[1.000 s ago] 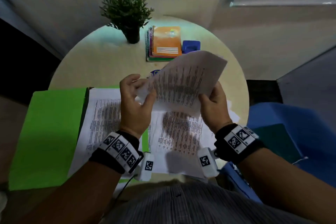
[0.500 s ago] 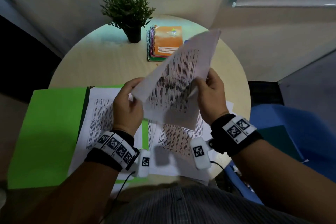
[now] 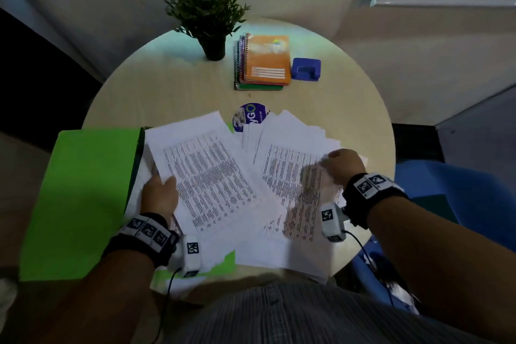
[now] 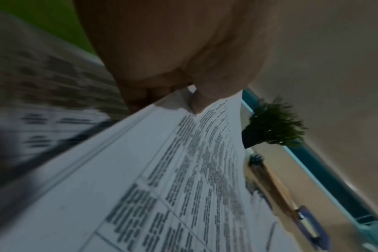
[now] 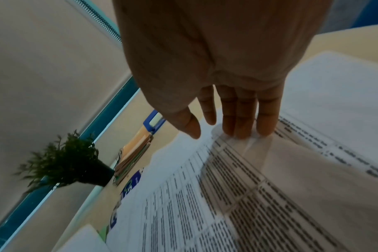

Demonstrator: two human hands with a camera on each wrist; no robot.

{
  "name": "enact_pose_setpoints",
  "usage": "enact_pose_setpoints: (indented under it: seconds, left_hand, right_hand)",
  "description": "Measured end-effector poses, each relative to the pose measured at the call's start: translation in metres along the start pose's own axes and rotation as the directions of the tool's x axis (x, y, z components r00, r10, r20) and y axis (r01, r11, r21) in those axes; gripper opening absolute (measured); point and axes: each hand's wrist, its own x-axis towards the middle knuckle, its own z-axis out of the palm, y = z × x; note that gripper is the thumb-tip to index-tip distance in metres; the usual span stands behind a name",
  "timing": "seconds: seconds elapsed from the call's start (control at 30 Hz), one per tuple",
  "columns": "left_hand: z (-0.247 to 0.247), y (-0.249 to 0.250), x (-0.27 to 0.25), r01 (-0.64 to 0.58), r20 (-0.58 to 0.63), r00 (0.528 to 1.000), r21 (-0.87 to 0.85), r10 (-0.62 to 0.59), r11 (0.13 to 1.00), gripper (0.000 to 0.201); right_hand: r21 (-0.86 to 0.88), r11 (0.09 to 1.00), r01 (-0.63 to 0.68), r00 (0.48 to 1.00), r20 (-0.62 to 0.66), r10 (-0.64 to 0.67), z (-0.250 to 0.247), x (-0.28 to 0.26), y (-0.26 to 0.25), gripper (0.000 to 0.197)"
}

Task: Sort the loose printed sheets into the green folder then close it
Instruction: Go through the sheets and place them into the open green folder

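The green folder (image 3: 83,198) lies open at the table's left, with printed sheets on its right half. My left hand (image 3: 164,183) pinches the left edge of one printed sheet (image 3: 209,176) that slants over the folder. In the left wrist view the left hand's (image 4: 183,95) thumb lies on top of this sheet (image 4: 162,170) and the fingers are under it. My right hand (image 3: 332,159) is over the fanned pile of loose sheets (image 3: 287,153) on the right. Its straight fingers (image 5: 244,126) touch the top sheet of the pile (image 5: 227,196).
At the back of the round table (image 3: 167,92) stand a potted plant (image 3: 208,17), a stack of spiral notebooks (image 3: 265,61) and a blue hole punch (image 3: 305,69). A round purple sticker (image 3: 248,116) shows above the sheets. A blue chair (image 3: 460,204) is at the right.
The sheet that both hands held up has come down to the left over the folder, now in the left hand alone. The right hand let go and moved right onto the pile.
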Motion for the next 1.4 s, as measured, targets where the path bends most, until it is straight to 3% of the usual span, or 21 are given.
enact_pose_setpoints:
  seconds: [0.03, 0.1, 0.17, 0.37, 0.47, 0.53, 0.63, 0.7, 0.93, 1.03, 1.1, 1.17, 1.23, 1.3, 1.37, 1.4]
  left_hand:
    - [0.002, -0.006, 0.0, 0.019, 0.005, 1.0, 0.029, -0.019, 0.999, 0.037]
    - [0.005, -0.011, -0.001, 0.048, -0.009, 0.999, 0.043, -0.047, 0.998, 0.037]
    - [0.007, -0.014, -0.001, 0.062, -0.03, 0.998, 0.038, -0.061, 0.997, 0.036]
    - [0.009, -0.01, 0.002, 0.102, -0.038, 0.994, -0.013, -0.102, 0.995, 0.036]
    - [0.011, -0.007, -0.001, 0.12, -0.05, 0.991, -0.021, -0.121, 0.993, 0.036]
    - [0.011, -0.006, -0.002, 0.132, -0.062, 0.989, -0.012, -0.132, 0.991, 0.034]
    - [0.011, -0.006, -0.002, 0.127, -0.068, 0.989, -0.014, -0.128, 0.992, 0.033]
    - [0.011, -0.007, -0.002, 0.14, -0.063, 0.988, -0.022, -0.141, 0.99, 0.034]
    - [0.008, -0.011, 0.002, 0.196, 0.022, 0.981, -0.156, -0.195, 0.968, 0.018]
    - [0.007, -0.016, 0.01, 0.249, 0.117, 0.968, -0.32, -0.223, 0.914, 0.021]
    - [0.007, -0.007, 0.01, 0.26, 0.114, 0.965, -0.409, -0.234, 0.875, 0.02]
    - [0.009, 0.001, 0.007, 0.267, 0.087, 0.962, -0.505, -0.26, 0.821, 0.033]
    - [0.015, 0.014, 0.002, 0.291, 0.129, 0.953, -0.636, -0.273, 0.715, 0.043]
    - [0.025, 0.032, -0.01, 0.313, 0.207, 0.948, -0.748, -0.241, 0.585, 0.035]
    - [0.041, 0.052, -0.029, 0.362, 0.307, 0.932, -0.763, -0.194, 0.536, 0.024]
    - [0.051, 0.06, -0.042, 0.379, 0.353, 0.922, -0.734, -0.161, 0.564, 0.022]
  right_hand:
    - [-0.029, 1.0, 0.009, 0.999, -0.035, -0.01, 0.004, -0.002, -0.002, 0.008]
    - [-0.025, 0.998, -0.05, 0.996, -0.079, 0.048, 0.013, -0.003, -0.003, 0.041]
    - [-0.012, 0.993, -0.121, 0.988, -0.097, 0.119, 0.019, -0.007, -0.007, 0.058]
    - [0.034, 0.983, -0.18, 0.978, -0.096, 0.182, 0.027, 0.001, -0.004, 0.051]
    - [-0.02, 0.965, -0.263, 0.958, -0.121, 0.259, 0.027, -0.004, -0.008, 0.086]
    - [-0.108, 0.954, -0.28, 0.955, -0.136, 0.265, 0.029, -0.009, -0.014, 0.097]
    - [-0.139, 0.956, -0.258, 0.959, -0.154, 0.237, 0.034, -0.007, -0.015, 0.086]
    - [-0.069, 0.971, -0.229, 0.965, -0.146, 0.217, 0.033, -0.004, -0.013, 0.077]
    - [-0.022, 0.994, -0.103, 0.976, -0.195, 0.097, 0.018, -0.004, -0.004, 0.017]
    - [0.017, 0.999, -0.047, 0.966, -0.255, 0.05, 0.002, 0.002, 0.006, 0.019]
    - [0.088, 0.996, 0.009, 0.955, -0.297, 0.018, -0.013, 0.002, 0.01, 0.018]
    - [0.184, 0.982, 0.048, 0.951, -0.308, 0.011, -0.022, 0.005, 0.019, 0.023]
    - [0.277, 0.96, 0.041, 0.958, -0.285, 0.041, -0.025, 0.009, 0.029, 0.019]
    - [0.39, 0.921, -0.004, 0.969, -0.225, 0.099, -0.02, 0.014, 0.043, 0.009]
    - [0.477, 0.878, -0.046, 0.978, -0.156, 0.136, -0.015, 0.008, 0.047, 0.013]
    - [0.501, 0.863, -0.06, 0.982, -0.127, 0.142, -0.012, 0.004, 0.048, 0.011]
